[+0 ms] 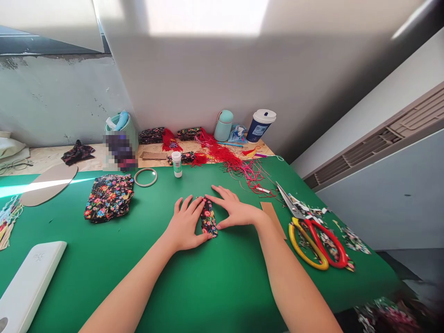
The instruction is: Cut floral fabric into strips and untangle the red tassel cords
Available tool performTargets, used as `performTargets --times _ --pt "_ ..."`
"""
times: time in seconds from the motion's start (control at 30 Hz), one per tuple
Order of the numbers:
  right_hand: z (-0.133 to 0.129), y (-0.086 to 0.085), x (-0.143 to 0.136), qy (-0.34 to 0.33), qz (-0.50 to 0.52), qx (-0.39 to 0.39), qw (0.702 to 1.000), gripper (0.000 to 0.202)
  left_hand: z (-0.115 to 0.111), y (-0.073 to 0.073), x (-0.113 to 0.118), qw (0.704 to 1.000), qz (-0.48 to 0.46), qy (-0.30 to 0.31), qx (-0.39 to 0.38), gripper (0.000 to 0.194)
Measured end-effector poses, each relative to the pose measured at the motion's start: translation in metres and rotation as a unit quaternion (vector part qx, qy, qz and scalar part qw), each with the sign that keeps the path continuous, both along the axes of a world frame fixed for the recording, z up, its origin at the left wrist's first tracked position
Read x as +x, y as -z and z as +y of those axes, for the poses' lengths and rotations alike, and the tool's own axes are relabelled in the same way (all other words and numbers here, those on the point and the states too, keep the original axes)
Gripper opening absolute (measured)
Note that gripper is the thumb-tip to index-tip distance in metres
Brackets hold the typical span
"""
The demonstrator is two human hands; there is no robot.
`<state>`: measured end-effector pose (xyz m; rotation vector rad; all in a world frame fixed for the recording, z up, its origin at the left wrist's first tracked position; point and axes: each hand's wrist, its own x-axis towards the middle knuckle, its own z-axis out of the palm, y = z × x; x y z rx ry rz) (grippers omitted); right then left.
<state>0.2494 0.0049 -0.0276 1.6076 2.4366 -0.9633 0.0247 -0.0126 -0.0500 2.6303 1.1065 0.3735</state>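
Note:
A small rectangular strip of black floral fabric [208, 219] lies on the green table mat between my two hands. My left hand [185, 224] rests at its left side, fingers stretched out, the index fingertip by the top corner and the thumb by the lower end. From the right, my right hand [236, 208] touches the strip's edge with index finger and thumb, its other fingers spread. Beyond them stands a white glue stick [176, 164]. Scissors [312, 236] with one yellow and one red handle lie to the right, near a brown card strip [273, 219].
Folded floral cloth [110, 198], a ring [145, 177] and a white power bank [33, 286] lie on the left. Red tassels [225, 155], a teal bottle [224, 126] and a lidded cup [261, 126] line the back. Fabric scraps [355, 240] lie near the right edge.

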Motion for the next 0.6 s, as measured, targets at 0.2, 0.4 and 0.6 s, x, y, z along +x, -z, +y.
performTargets --times 0.2,0.4,0.6 --pt "-0.0025 -0.0056 -0.0048 -0.008 0.007 -0.012 1.0 0.104 0.0004 -0.0008 0.0003 1.0 0.01 -0.002 -0.006 0.086" --pt "-0.0033 -0.0044 -0.0076 -0.014 -0.01 -0.003 1.0 0.112 0.0003 -0.0013 0.0001 1.0 0.013 -0.004 -0.008 0.085" --pt "-0.0028 -0.001 -0.0065 -0.013 -0.015 0.005 1.0 0.124 0.0002 -0.0028 0.0001 1.0 0.017 -0.004 -0.015 0.086"
